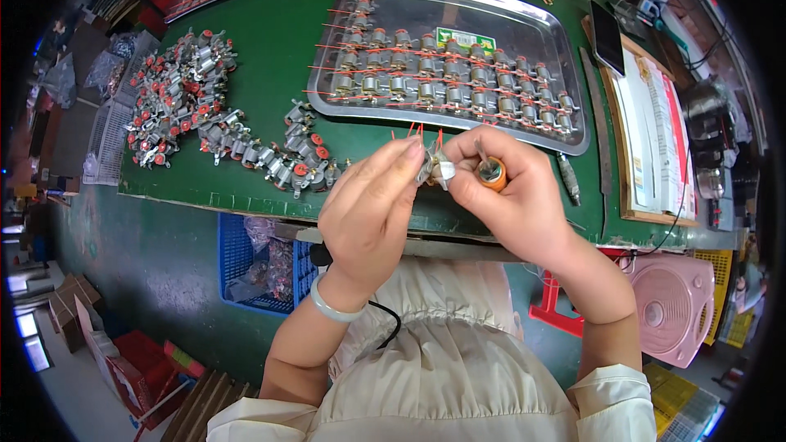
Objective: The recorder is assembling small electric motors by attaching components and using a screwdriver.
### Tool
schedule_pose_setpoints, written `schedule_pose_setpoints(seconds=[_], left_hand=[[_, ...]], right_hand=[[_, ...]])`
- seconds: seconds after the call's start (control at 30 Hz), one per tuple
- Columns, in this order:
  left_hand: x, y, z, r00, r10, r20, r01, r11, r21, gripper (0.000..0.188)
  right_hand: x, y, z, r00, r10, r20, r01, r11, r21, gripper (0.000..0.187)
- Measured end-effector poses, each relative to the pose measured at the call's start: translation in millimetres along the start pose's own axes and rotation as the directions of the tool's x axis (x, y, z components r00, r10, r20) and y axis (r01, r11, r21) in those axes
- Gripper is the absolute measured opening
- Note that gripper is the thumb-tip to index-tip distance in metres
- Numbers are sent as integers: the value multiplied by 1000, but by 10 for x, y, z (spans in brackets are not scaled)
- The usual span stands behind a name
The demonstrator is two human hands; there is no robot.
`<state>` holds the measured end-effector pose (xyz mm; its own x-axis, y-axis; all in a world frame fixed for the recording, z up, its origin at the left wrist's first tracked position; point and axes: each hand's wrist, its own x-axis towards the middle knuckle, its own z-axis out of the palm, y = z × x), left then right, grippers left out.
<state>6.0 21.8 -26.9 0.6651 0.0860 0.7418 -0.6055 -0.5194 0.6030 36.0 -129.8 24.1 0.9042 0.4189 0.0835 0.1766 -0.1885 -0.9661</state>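
Observation:
Just in front of the tray, my two hands meet over the near edge of the green table. My left hand (367, 200) is closed, its fingertips pinching a small silver motor (425, 170) with thin red wires standing up from it. My right hand (516, 184) is closed around a short tool with an orange, round end (492, 173); its kind is hard to make out. The right thumb and forefinger also reach the motor, beside a small white piece (444, 171). The fingers hide much of the motor.
A steel tray (528, 12) holds rows of motors with red wires. Loose motors (180, 90) lie heaped at the left, trailing toward my left hand. Papers on a board (655, 131), a phone (606, 37) and a long flat blade (598, 115) lie at right. A blue crate (233, 258) stands below.

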Motion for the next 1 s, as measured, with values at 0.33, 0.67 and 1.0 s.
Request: schedule_pose_setpoints(seconds=[0.33, 0.67, 1.0], left_hand=[[83, 121, -56, 721, -633, 284, 632, 430, -645, 21], [85, 188, 21, 693, -652, 308, 660, 402, -635, 19], [76, 309, 202, 674, -552, 491, 725, 368, -582, 16]], right_hand=[[-181, 273, -625, 986, -164, 39, 162, 858, -488, 36], [-277, 428, -631, 967, -233, 103, 236, 670, -704, 56], [-225, 45, -558, 962, 272, -14, -261, 934, 245, 46]])
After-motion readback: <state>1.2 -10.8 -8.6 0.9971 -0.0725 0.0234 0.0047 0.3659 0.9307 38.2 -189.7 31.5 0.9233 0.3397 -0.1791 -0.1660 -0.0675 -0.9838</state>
